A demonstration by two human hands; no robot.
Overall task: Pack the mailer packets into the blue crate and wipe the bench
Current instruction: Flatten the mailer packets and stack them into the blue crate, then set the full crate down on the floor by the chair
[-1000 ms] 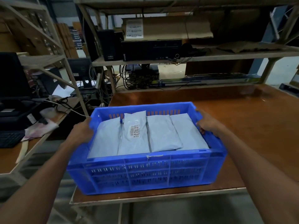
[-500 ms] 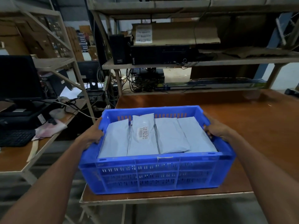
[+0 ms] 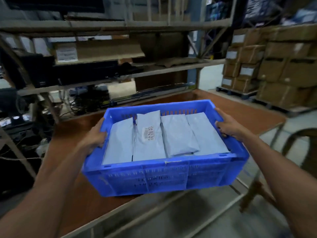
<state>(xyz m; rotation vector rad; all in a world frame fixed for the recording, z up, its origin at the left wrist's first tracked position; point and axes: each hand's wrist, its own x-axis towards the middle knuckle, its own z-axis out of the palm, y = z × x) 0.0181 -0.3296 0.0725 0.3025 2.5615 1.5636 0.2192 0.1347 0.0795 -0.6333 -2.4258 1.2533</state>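
The blue crate (image 3: 163, 177) is lifted off the brown bench (image 3: 240, 115) and tilts slightly in the air over the bench's front edge. Several pale grey mailer packets (image 3: 178, 136) lie side by side inside it; one carries a barcode label (image 3: 148, 133). My left hand (image 3: 96, 136) grips the crate's left rim, fingers curled over the edge. My right hand (image 3: 228, 127) grips the right rim the same way. The view is blurred by motion.
Metal shelving (image 3: 120, 78) with black electronics, cables and cardboard stands behind the bench. Stacked cardboard boxes (image 3: 274, 66) on pallets fill the right. A chair back (image 3: 300, 140) shows at the right edge. Grey floor lies below.
The crate, which rested on the bench, is now raised and carried rightward. My view has swung to the right, showing the stacked boxes. Both hands keep their grip on the rims.
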